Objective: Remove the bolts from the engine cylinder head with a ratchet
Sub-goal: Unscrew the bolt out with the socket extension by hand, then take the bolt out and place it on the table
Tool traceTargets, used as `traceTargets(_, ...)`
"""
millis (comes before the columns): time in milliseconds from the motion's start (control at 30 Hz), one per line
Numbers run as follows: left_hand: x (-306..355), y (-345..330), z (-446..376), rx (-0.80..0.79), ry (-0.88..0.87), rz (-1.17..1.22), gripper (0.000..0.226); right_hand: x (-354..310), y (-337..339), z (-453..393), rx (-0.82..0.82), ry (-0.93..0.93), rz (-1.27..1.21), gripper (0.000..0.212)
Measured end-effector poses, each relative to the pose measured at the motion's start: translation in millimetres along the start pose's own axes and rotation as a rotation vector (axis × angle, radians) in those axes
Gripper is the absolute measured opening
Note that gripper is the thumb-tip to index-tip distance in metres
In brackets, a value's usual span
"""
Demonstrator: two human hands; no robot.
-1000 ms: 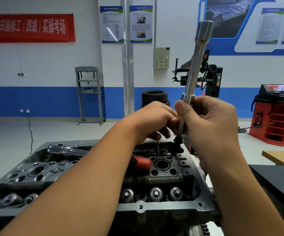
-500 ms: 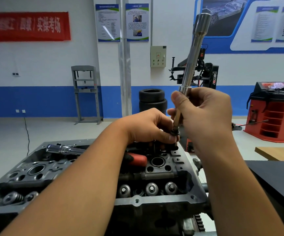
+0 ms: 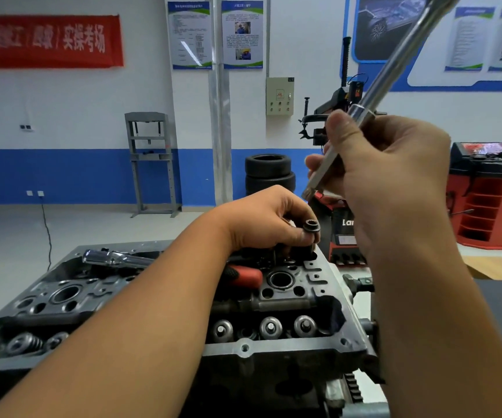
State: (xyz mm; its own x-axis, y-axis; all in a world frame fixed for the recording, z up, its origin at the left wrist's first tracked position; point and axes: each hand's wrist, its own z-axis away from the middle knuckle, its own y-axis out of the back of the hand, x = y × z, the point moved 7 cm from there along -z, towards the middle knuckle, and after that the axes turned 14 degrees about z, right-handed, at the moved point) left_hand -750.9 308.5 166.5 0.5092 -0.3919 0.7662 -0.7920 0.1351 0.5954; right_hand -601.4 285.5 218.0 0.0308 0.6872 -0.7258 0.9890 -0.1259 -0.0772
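Observation:
The dark grey engine cylinder head (image 3: 288, 346) lies in front of me, valve springs along its near side. My left hand (image 3: 269, 220) pinches a black bolt (image 3: 312, 228) by its head, the shank standing up out of a hole at the head's far right corner. My right hand (image 3: 394, 182) grips a long chrome ratchet extension bar (image 3: 394, 67), held tilted with its bare lower tip (image 3: 307, 193) a short way above the bolt and apart from it. A chrome ratchet handle (image 3: 114, 257) rests on the far left of the head.
A red tool handle (image 3: 245, 276) lies on the cylinder head under my left forearm. A red tyre machine (image 3: 490, 197) stands to the right, stacked tyres (image 3: 269, 173) and a grey press frame (image 3: 150, 161) behind. A wooden surface and dark mat lie at right.
My right hand lifted the extension bar up and to the right, off the bolt. My left hand kept hold of the bolt, whose head now shows free of the tool.

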Motion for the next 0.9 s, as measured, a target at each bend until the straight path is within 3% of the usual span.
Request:
traceTargets(133,1,-2,0,-0.005,0.000,0.028,0.009,29,1,-3,-0.028,-0.118,0.067,0.017)
traceTargets(367,4,-3,0,-0.015,-0.026,0.056,0.009,61,-1,1,-0.061,-0.288,-0.159,0.022)
traceTargets(533,25,22,10,0.160,-0.225,0.402,0.004,38,6,-1,-0.024,-0.246,-0.484,0.023)
traceTargets(600,25,29,11,0.230,-0.230,0.419,0.009,38,15,-4,0.014,-0.230,-0.405,0.021)
traceTargets(733,23,18,8,0.205,-0.154,0.384,0.006,51,17,-4,-0.037,-0.278,-0.244,0.018)
traceTargets(900,22,14,6,0.212,-0.108,0.362,0.010,79,6,10,-0.073,-0.511,-0.383,0.008)
